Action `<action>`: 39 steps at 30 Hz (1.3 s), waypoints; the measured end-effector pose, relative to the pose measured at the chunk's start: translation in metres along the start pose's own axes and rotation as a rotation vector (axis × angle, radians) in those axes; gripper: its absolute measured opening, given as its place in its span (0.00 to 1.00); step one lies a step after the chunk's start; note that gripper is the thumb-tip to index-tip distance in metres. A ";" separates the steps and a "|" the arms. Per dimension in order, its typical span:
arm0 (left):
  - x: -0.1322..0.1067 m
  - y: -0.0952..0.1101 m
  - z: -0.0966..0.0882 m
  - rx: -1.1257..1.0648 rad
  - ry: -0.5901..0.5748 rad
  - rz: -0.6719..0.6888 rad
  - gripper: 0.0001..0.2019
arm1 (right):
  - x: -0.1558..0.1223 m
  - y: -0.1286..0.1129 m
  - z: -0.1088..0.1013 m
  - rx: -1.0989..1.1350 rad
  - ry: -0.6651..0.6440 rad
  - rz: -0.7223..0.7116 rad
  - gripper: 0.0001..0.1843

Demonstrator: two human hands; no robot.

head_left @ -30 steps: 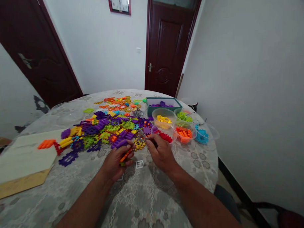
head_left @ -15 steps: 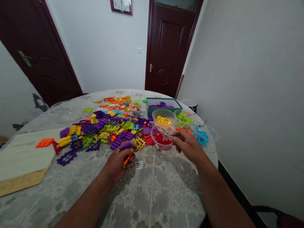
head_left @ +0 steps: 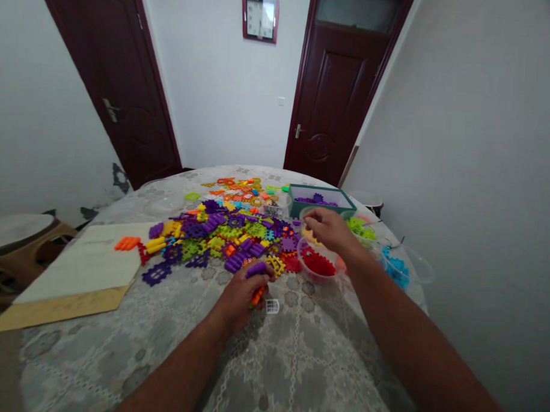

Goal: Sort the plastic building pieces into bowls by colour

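My left hand (head_left: 245,292) is closed around a few plastic building pieces. A purple piece (head_left: 256,269) sticks out at the top of the grip and an orange piece (head_left: 257,295) shows below the thumb. Just right of it, a small white lattice piece (head_left: 272,306) lies on the tablecloth. My right hand (head_left: 326,229) hovers over the clear bowl of yellow pieces (head_left: 313,237), mostly covering it. Its fingers are curled together, and I cannot make out what they hold, if anything. Below that hand stands a clear bowl of red pieces (head_left: 318,261).
A heap of mixed pieces (head_left: 229,234) spreads left of the bowls. Behind stands a green-rimmed box (head_left: 347,202) with purple pieces. Green pieces (head_left: 361,227) and blue pieces (head_left: 396,270) sit in containers at right. A cardboard sheet (head_left: 68,301) lies at the left edge.
My right hand has moved from above the red pieces farther back, over the yellow ones. My left hand keeps its pieces. The view has turned slightly left.
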State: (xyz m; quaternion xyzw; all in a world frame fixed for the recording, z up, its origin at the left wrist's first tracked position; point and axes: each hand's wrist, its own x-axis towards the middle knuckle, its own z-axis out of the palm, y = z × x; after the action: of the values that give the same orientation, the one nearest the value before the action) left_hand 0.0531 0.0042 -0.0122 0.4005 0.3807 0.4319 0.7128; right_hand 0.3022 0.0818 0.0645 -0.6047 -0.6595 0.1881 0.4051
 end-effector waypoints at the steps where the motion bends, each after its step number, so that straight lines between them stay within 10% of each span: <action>1: 0.000 0.000 0.000 0.011 0.002 0.008 0.11 | 0.019 0.000 0.007 -0.017 0.029 0.038 0.07; 9: 0.001 0.000 -0.003 0.044 0.061 0.006 0.12 | 0.093 0.001 0.047 0.011 0.055 0.164 0.21; 14: 0.003 -0.003 -0.005 0.047 0.066 0.000 0.15 | 0.058 -0.009 0.048 0.016 -0.114 0.105 0.16; 23: 0.005 -0.011 -0.006 0.156 -0.047 0.037 0.11 | -0.043 -0.063 0.047 -0.091 -0.658 -0.453 0.13; 31: 0.000 0.000 -0.004 0.114 -0.082 -0.066 0.09 | -0.033 -0.051 0.037 -0.113 -0.508 -0.330 0.11; 39: 0.005 0.002 -0.013 -0.072 0.034 -0.115 0.24 | 0.052 0.013 -0.019 0.054 0.165 0.214 0.15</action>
State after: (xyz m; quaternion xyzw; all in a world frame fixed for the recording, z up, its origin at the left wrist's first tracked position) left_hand 0.0423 0.0123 -0.0166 0.3447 0.3992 0.4103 0.7440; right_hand 0.3279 0.1293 0.0824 -0.6738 -0.5505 0.1975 0.4516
